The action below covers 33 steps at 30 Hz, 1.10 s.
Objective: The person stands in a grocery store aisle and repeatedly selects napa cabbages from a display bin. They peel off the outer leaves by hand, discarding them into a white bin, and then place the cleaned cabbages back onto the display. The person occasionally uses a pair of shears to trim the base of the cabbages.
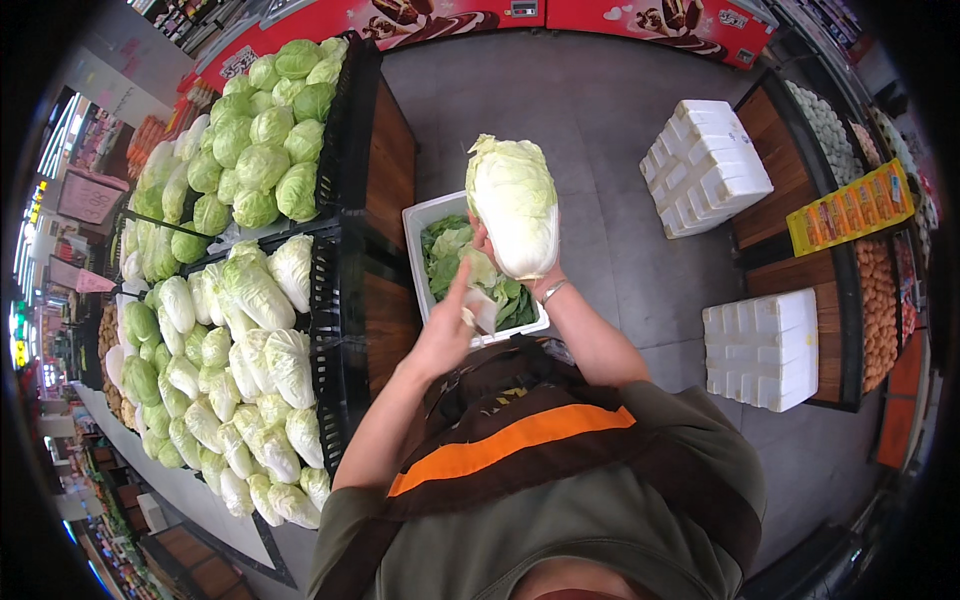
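A napa cabbage [517, 214] rests upright in my right hand [541, 279], whose palm is under its base and whose fingertips show at its left side. A metal bracelet [553, 291] circles that wrist. Just left of and below the cabbage is my left hand [444, 330], its index finger stretched out. A small pale flat object [481, 309] is held in it; its kind is unclear. Below both hands, a white foam box [417, 259] on the floor contains loose green leaves [442, 238].
At the left, black crates [324, 262] hold round cabbages [259, 161] and napa cabbages [259, 289]. White foam boxes [709, 169] [761, 349] stand by a wooden display [799, 281] with eggs [877, 315] at the right. Red freezers [465, 16] line the far side.
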Each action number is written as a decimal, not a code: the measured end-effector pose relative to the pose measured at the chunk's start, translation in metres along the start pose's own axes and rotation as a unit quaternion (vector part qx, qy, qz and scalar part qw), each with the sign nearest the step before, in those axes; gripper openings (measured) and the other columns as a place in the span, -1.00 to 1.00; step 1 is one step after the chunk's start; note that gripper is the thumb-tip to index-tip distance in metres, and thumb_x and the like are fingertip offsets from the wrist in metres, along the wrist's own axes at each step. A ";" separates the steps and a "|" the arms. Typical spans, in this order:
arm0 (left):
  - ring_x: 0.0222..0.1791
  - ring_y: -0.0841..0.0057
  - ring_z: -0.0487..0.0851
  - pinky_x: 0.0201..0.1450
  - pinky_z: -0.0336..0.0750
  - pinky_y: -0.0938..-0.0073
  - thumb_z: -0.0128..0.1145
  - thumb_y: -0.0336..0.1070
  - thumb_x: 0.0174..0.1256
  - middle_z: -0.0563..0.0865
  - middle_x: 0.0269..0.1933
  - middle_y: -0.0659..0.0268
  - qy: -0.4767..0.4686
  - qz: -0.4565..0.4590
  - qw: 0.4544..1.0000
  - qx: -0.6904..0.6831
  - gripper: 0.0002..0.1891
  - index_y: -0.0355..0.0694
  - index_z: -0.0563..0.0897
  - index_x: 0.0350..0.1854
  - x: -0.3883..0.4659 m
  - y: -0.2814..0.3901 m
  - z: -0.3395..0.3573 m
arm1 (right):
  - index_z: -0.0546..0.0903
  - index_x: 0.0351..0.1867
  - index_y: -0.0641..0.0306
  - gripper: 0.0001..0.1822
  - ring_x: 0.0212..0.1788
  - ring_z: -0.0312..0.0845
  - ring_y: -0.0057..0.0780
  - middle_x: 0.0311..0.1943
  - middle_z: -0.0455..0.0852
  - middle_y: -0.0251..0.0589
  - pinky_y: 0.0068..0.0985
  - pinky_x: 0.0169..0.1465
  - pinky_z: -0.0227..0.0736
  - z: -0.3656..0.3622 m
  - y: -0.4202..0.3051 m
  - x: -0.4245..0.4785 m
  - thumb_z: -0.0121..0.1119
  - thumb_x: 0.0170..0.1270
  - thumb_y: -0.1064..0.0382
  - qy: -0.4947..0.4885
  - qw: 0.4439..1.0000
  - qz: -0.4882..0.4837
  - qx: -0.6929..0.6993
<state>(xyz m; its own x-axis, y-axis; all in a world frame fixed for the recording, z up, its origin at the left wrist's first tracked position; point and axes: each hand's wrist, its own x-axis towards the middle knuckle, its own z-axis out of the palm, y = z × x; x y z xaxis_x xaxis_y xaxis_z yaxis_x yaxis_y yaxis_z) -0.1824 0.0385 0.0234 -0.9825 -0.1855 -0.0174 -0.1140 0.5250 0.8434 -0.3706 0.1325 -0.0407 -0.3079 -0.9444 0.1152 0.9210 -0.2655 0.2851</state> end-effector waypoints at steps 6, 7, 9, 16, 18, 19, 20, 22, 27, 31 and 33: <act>0.57 0.15 0.02 0.53 -0.03 0.24 0.04 -0.04 0.50 0.06 0.57 0.03 0.088 -0.106 0.987 -0.085 -0.17 -0.13 -0.16 0.60 0.039 -0.092 0.000 | 0.34 0.40 0.13 -0.13 0.15 0.48 0.03 0.27 0.44 0.07 0.03 0.12 0.55 0.019 0.003 -0.008 0.05 0.22 -0.43 0.040 0.985 -0.040 -0.164; 0.56 0.14 0.04 0.52 -0.02 0.18 0.03 0.02 0.50 0.04 0.57 0.06 0.100 -0.132 0.965 -0.205 -0.16 -0.11 -0.16 0.60 0.044 -0.071 -0.005 | 0.36 0.39 0.16 -0.12 0.16 0.52 0.02 0.26 0.48 0.08 0.06 0.11 0.55 0.028 0.003 -0.015 -0.01 0.24 -0.46 0.067 0.960 -0.099 -0.255; 0.54 0.13 0.08 0.50 0.02 0.06 0.00 0.14 0.49 0.02 0.59 0.12 0.130 -0.183 0.874 -0.431 -0.15 -0.06 -0.16 0.61 0.046 -0.031 -0.014 | 0.34 0.39 0.22 -0.17 0.25 0.51 -0.14 0.29 0.50 0.00 -0.10 0.27 0.46 0.022 -0.011 -0.016 0.13 0.26 -0.32 0.118 0.931 -0.131 -0.319; 0.46 0.18 0.27 0.48 0.15 0.06 -0.37 0.44 0.44 0.32 0.47 0.20 0.164 -0.008 0.714 -0.681 -0.19 -0.07 0.17 0.52 0.050 0.010 -0.005 | 0.12 0.48 0.39 -0.03 0.39 0.26 -0.20 0.32 0.34 0.06 -0.30 0.41 0.22 0.068 0.052 -0.005 0.43 0.17 0.07 0.100 0.738 -0.189 -0.640; 0.42 0.16 0.34 0.45 0.22 0.06 -0.38 0.43 0.44 0.39 0.43 0.18 0.172 -0.026 0.681 -0.712 -0.20 -0.10 0.26 0.48 0.047 -0.002 -0.008 | 0.10 0.49 0.39 -0.02 0.40 0.24 -0.17 0.33 0.34 0.11 -0.27 0.44 0.16 0.063 0.061 -0.004 0.41 0.18 0.05 0.076 0.627 -0.189 -0.752; 0.41 0.16 0.37 0.43 0.25 0.05 -0.37 0.42 0.44 0.41 0.41 0.17 0.158 -0.017 0.659 -0.735 -0.22 -0.10 0.28 0.46 0.044 -0.006 -0.010 | 0.09 0.49 0.40 -0.01 0.40 0.23 -0.15 0.33 0.34 0.13 -0.26 0.45 0.13 0.062 0.066 -0.004 0.41 0.18 0.04 0.062 0.566 -0.188 -0.800; 0.39 0.16 0.39 0.41 0.29 0.05 -0.35 0.41 0.45 0.44 0.39 0.16 0.143 -0.007 0.637 -0.758 -0.23 -0.09 0.31 0.45 0.040 -0.011 -0.012 | 0.08 0.50 0.40 0.00 0.41 0.21 -0.13 0.33 0.34 0.14 -0.25 0.46 0.10 0.062 0.071 -0.006 0.41 0.17 0.03 0.056 0.541 -0.173 -0.821; 0.33 0.14 0.45 0.36 0.36 0.04 -0.31 0.36 0.46 0.48 0.35 0.14 0.077 0.034 0.573 -0.815 -0.28 -0.09 0.35 0.42 0.034 -0.027 -0.011 | 0.14 0.49 0.39 -0.04 0.38 0.28 -0.10 0.32 0.37 0.14 -0.25 0.42 0.19 0.070 0.087 -0.012 0.41 0.16 0.08 0.037 0.502 -0.142 -0.853; 0.06 0.18 0.59 0.10 0.53 0.07 -0.24 0.26 0.45 0.59 0.21 0.15 0.078 0.062 0.514 -0.852 -0.39 -0.11 0.47 0.26 0.031 -0.090 0.006 | 0.32 0.39 0.31 -0.31 0.24 0.48 -0.29 0.23 0.50 -0.06 -0.32 0.24 0.48 0.081 0.111 -0.016 0.33 0.24 0.33 0.018 0.571 -0.092 -0.816; -0.01 0.29 0.60 -0.08 0.58 0.23 -0.11 0.15 0.45 0.63 0.10 0.25 0.168 -0.068 0.567 -0.803 -0.51 -0.07 0.49 0.21 0.012 -0.061 -0.001 | 0.52 0.15 0.35 -0.53 0.07 0.60 -0.31 0.08 0.58 -0.06 -0.42 0.03 0.60 0.073 0.116 -0.018 0.33 0.20 0.35 0.000 0.537 -0.119 -0.835; -0.07 0.30 0.63 -0.09 0.59 0.24 -0.08 0.15 0.44 0.63 0.12 0.28 0.153 -0.047 0.600 -0.784 -0.49 -0.06 0.46 0.27 0.010 -0.071 0.003 | 0.55 0.11 0.33 -0.57 0.03 0.61 -0.35 0.06 0.58 -0.08 -0.46 -0.05 0.61 0.072 0.119 -0.019 0.33 0.19 0.36 -0.006 0.514 -0.127 -0.848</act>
<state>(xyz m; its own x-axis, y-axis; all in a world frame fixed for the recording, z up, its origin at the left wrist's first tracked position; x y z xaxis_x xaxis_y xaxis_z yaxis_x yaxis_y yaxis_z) -0.1843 0.0017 -0.0379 -0.8824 -0.4226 -0.2068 0.3472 -0.8815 0.3201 -0.2718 0.1330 0.0593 -0.4620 -0.8390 0.2874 -0.2699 -0.1756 -0.9467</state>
